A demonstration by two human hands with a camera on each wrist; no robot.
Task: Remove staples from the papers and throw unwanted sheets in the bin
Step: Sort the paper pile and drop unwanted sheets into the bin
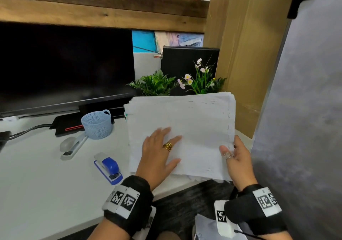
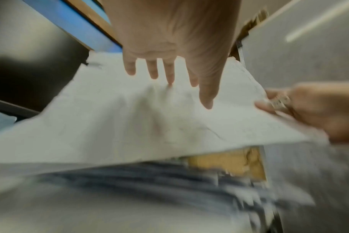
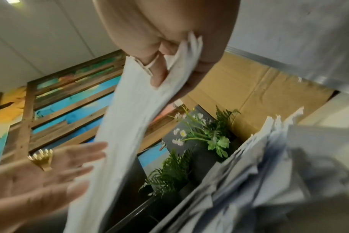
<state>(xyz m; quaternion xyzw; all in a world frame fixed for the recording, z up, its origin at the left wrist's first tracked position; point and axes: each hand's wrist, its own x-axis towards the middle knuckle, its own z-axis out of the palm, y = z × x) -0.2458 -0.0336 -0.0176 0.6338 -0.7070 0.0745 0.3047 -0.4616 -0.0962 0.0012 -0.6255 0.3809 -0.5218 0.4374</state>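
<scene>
My left hand [image 1: 159, 152] lies flat with fingers spread on the paper stack [image 1: 185, 128], my right hand [image 1: 238, 158] pinches its edge, just right of the blue stapler [image 1: 109, 167]. One-sided grip, so sheets could slide off the desk [image 1: 37, 184]

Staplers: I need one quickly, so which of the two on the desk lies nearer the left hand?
The blue stapler, just left of the left hand. The grey stapler lies farther off, beside the blue basket.

Left hand [image 1: 157, 154] flat, right hand [image 1: 238, 158] seemingly pinching.
</scene>
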